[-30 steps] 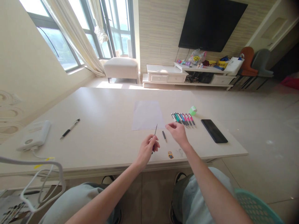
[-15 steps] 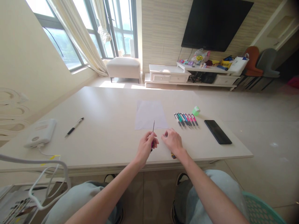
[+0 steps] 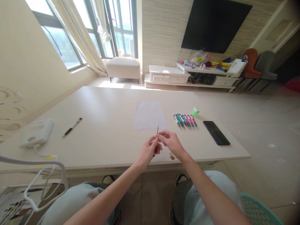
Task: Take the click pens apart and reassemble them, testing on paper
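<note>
My left hand (image 3: 149, 151) is closed around a pen barrel (image 3: 155, 151), dark with some pink, above the front of the table. A thin dark pen refill (image 3: 157, 129) points up and away from the barrel. Beside it, the thumb and fingers of my right hand (image 3: 170, 142) pinch together at the refill's lower visible part. Whatever small piece lies between those fingertips is hidden. A small yellow and blue cartoon figure (image 3: 172, 156) lies on the table below my right hand. Just beyond both hands lies a white sheet of paper (image 3: 150, 114).
Several pens (image 3: 185, 121) lie in a row to the right, near a green and white small container (image 3: 195, 111) and a black phone (image 3: 216, 132). At left are another pen (image 3: 72, 127) and a white cabled device (image 3: 37, 132). The table's front edge (image 3: 105, 168) runs above my knees.
My right hand has moved left to the refill, and its closed fingers now pinch beside it. The cartoon figure, partly covered before, shows fully. The view has shifted slightly.
</note>
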`<act>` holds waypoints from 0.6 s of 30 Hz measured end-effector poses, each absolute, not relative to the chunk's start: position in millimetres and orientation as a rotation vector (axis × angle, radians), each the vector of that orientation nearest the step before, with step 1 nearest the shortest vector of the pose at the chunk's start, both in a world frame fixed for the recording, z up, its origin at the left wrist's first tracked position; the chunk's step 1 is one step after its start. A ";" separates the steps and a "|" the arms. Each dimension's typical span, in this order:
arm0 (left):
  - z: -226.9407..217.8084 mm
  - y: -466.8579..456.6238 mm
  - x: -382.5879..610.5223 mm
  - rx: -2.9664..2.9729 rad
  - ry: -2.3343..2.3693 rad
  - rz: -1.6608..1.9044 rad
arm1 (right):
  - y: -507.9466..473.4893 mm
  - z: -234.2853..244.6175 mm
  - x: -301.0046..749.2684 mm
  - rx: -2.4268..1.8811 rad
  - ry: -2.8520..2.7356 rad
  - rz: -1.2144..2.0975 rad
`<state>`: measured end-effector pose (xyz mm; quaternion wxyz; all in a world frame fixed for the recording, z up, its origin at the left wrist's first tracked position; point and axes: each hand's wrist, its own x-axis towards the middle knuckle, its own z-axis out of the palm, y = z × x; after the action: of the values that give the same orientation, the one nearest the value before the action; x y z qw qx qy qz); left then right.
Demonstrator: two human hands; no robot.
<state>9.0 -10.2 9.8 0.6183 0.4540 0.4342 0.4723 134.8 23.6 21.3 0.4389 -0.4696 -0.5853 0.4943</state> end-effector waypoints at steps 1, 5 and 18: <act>9.6 -10.7 9.4 1.051 1.000 1.079 | 26.7 21.5 136.2 -1.163 -1.409 1.227; 6.1 -10.2 9.4 1.015 1.033 1.098 | 45.2 25.5 151.5 -1.188 -1.252 1.035; 7.9 -1.8 -7.1 0.716 1.157 1.300 | 39.7 -12.9 126.4 -1.859 -2.066 0.238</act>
<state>-7.1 -1.8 7.9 0.5891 0.3075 0.4966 0.5584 126.4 39.7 -12.9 0.1751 -0.6562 -0.7292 0.0840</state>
